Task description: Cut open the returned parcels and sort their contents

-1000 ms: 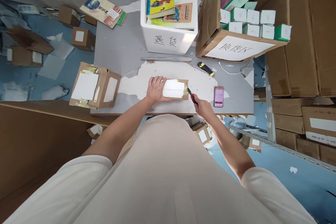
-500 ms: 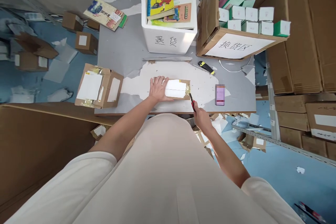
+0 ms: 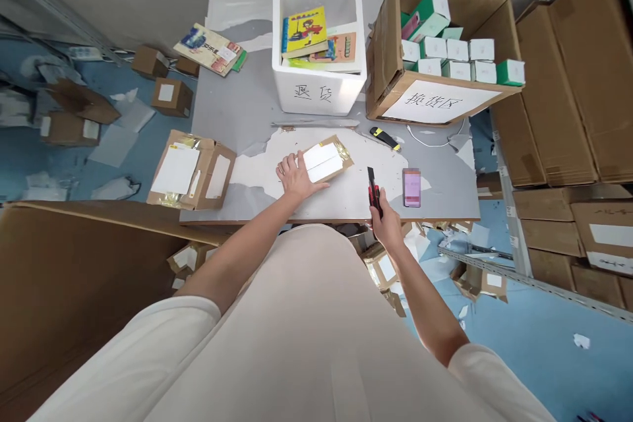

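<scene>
A small flat cardboard box (image 3: 324,159) with a white label and shiny tape at its right end lies slanted on the worktable (image 3: 257,192). My left hand (image 3: 295,178) grips its left end, fingers spread over the far corner and thumb along the near edge. In my right hand (image 3: 386,221) is a red-and-black utility knife (image 3: 373,190), its dark blade pointing away from me. The blade is apart from the box, to its right. A second, black-and-yellow utility knife (image 3: 385,138) lies farther back, and a phone (image 3: 411,187) rests right of my right hand.
A white foam bin (image 3: 316,93) with books stands at the back, beside a large carton (image 3: 448,102) of green-and-white boxes. Books (image 3: 210,49) lie back left. A taped carton (image 3: 192,170) sits at the left edge. Shelving (image 3: 512,211) with cartons stands right.
The small box has turned, its taped right end swinging away from me. The knife has left the taped end, moving right, and its blade now points straight away from me. The view has shifted slightly.
</scene>
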Motion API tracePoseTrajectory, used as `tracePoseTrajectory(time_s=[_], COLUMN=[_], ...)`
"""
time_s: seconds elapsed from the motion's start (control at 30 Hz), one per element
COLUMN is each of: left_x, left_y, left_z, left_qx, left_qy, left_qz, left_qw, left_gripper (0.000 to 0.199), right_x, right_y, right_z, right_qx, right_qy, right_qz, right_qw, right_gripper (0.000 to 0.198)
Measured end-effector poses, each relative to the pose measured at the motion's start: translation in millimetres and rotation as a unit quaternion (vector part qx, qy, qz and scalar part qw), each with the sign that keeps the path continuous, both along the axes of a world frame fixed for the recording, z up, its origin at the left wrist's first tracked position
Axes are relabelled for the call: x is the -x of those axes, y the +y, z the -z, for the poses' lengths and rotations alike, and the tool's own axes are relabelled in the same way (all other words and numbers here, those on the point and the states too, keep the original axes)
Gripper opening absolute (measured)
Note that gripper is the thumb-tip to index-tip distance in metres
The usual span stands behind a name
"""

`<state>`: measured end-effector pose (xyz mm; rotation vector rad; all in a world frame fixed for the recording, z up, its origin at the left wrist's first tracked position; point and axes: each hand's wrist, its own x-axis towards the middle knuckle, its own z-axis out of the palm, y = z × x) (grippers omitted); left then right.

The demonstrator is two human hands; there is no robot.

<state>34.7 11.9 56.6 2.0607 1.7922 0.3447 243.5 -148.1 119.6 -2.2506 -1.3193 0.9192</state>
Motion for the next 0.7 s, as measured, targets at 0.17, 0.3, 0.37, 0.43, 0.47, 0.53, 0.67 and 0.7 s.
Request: tracePoseTrajectory(time_s=[0.17,0.3,0.37,0.43,0.47,0.53,0.67,0.7], left_x=[10.2,31.9,39.2,42.5,42.6,40.1,25.6,21.1], left_y=[-18.4,-45.6,-58.2,-62.5,-59.7,-41.8,32.6,52.8], left_z=[-7.8,-2.6,3.3,7.1,7.3,4.4,-5.2,-6.1], left_qx=[0.061,0.096,0.104,0.097,0.088,0.061,0.009,0.007], left_qy=[0.001,-0.064,-0.114,-0.126,-0.121,-0.103,-0.077,-0.07], left_qz=[-0.033,0.022,0.034,0.019,0.009,0.003,0.07,0.093], left_qw=[0.998,0.993,0.987,0.987,0.989,0.993,0.995,0.993], left_gripper=[0.085,0.058,0.058,0.061,0.062,0.065,0.067,0.069], right_x=[35.7,56.8,55.8,49.4,45.7,40.3,46.4,51.1], right_y=[52.7,78.3,79.8,74.4,69.1,53.8,14.5,6.3], right_z=[48.7,69.3,69.6,65.9,63.5,59.3,58.4,59.8], right_qx=[-0.07,-0.076,-0.077,-0.089,-0.094,-0.087,-0.035,-0.02], right_qy=[0.328,0.393,0.393,0.392,0.394,0.401,0.45,0.469], right_qz=[0.185,0.208,0.198,0.193,0.192,0.191,0.236,0.249], right_qw=[0.924,0.893,0.895,0.895,0.894,0.892,0.861,0.847], right_gripper=[0.054,0.04,0.039,0.043,0.045,0.049,0.05,0.05])
